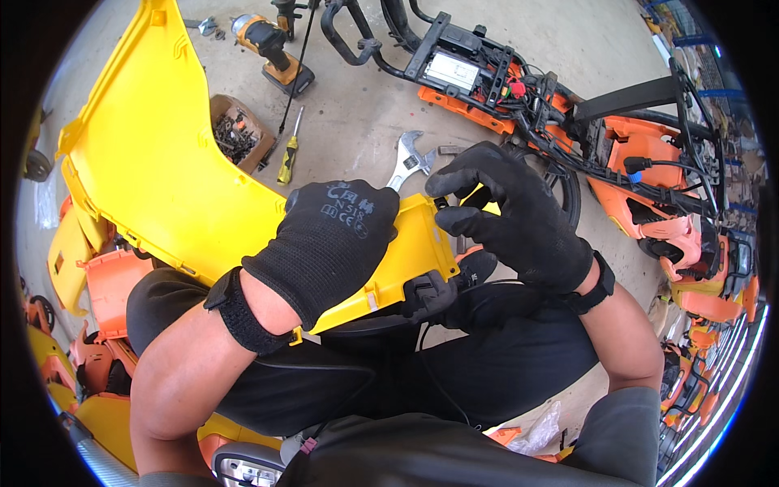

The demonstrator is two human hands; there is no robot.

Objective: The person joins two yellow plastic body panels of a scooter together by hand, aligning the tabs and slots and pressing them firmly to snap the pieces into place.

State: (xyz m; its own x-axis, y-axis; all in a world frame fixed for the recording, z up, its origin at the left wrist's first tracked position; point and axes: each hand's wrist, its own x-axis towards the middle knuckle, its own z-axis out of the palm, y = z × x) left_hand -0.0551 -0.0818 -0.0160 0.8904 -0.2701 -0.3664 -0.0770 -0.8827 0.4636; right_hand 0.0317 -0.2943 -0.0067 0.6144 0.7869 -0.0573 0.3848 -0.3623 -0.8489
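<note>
A large yellow plastic body panel lies across my lap, curving up to the upper left. My left hand, in a black knit glove, is closed on the panel's narrow part. My right hand, gloved too, has thumb and fingertips around a small black clip at the panel's right end. The jaw of an adjustable wrench shows just beyond my left hand; its handle is hidden. Below the panel's end is a black plastic part.
A cordless impact driver, a yellow-handled screwdriver and a cardboard box of small fasteners stand or lie on the floor ahead. A stripped scooter frame with orange panels spans the upper right. Orange and yellow panels are piled at left.
</note>
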